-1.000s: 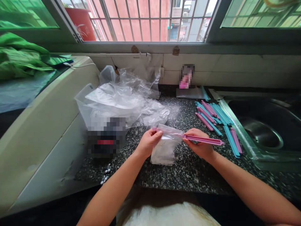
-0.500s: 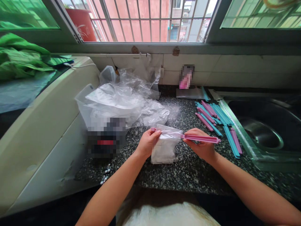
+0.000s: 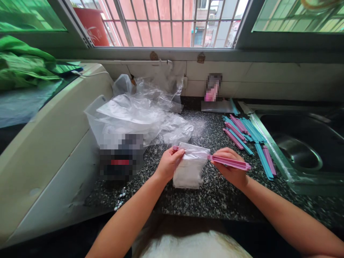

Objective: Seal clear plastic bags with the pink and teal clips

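Observation:
A small clear plastic bag [image 3: 189, 173] with whitish contents hangs over the counter. My left hand [image 3: 168, 164] is closed on its upper left edge, thumb on top, and a pink end piece pokes out above the fingers. In my right hand [image 3: 228, 163], at the bag's right edge, is a long pink bag clip [image 3: 229, 163]. The clip's left end meets the bag near its top, and its right end tilts slightly down. Whether the clip's two parts are joined inside the bag's fold I cannot tell.
Several pink and blue bag clips [image 3: 243, 130] lie on the speckled counter [image 3: 215, 200], left of a metal sink [image 3: 298, 154]. Crumpled plastic bags [image 3: 142, 114] are heaped at the left, behind a blurred-out object [image 3: 120, 157]. Whitish powder [image 3: 197, 127] dusts the counter.
The right end of the pink clip has tipped down, and my right hand has shifted slightly right. The bag hangs a little flatter; my left hand has barely moved.

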The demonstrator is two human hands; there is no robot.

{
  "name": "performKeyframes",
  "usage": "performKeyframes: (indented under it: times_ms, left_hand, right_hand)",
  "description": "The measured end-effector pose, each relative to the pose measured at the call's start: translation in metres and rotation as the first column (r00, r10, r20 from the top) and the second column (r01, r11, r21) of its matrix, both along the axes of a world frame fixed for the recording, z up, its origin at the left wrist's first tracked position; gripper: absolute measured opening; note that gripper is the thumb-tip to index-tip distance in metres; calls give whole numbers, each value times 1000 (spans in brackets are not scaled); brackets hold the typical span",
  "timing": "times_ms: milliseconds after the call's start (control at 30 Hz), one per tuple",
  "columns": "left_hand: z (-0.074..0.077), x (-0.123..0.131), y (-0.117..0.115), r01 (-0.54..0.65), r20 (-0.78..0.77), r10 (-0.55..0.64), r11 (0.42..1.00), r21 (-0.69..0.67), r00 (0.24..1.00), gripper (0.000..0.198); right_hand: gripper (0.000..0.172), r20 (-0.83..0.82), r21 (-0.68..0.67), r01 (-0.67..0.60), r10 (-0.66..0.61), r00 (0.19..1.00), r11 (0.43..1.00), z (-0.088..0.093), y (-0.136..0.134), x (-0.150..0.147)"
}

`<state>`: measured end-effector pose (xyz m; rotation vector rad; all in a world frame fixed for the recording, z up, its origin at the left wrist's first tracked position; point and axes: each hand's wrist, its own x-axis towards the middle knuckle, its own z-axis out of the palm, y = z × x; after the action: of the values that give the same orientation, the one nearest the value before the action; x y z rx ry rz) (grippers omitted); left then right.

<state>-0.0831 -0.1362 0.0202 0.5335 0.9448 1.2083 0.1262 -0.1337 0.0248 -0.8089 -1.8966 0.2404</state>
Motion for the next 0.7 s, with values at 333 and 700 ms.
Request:
performKeyframes:
  times_ms: [333,700]
  left_hand:
    - [-7,0,-2,6,-177,13,995,104,984,28]
    - [-4,-1,-5,26,-245,20,983,183,969,28]
  right_hand:
    - [19,-27,15,-47,47,999,999,-3,0,4]
    - [19,-18,47,-54,55,998,997,3,-1,1]
